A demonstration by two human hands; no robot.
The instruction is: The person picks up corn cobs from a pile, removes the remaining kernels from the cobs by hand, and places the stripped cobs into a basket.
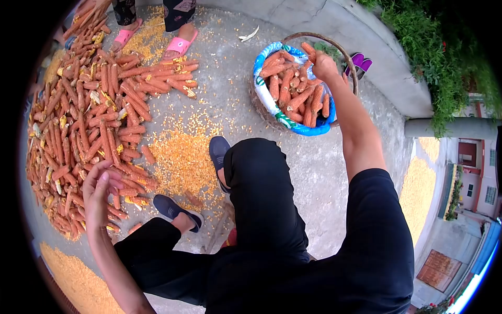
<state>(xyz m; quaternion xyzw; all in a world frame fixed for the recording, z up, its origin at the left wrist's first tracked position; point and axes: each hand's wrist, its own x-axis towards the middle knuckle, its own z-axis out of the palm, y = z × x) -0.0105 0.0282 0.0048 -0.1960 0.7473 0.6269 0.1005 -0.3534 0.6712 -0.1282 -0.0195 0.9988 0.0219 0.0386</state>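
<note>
A large heap of reddish corn cobs (78,120), some with yellow kernels left on them, lies on the concrete at the left. My left hand (99,186) is raised over the heap's lower right part, fingers apart and holding nothing. At the upper right, my right hand (324,65) is closed at the rim of a basket (264,107) with a blue and white liner. A corn cob (308,48) sticks out from its fingers. Many bare cobs (300,97) fill the basket. Loose yellow kernels (183,157) are scattered between the heap and my shoes.
Another person's feet in pink sandals (179,46) stand behind the heap. Purple shoes (358,64) lie beyond the basket, near a low wall (392,73) with green plants. More kernels (78,277) are spread at the lower left.
</note>
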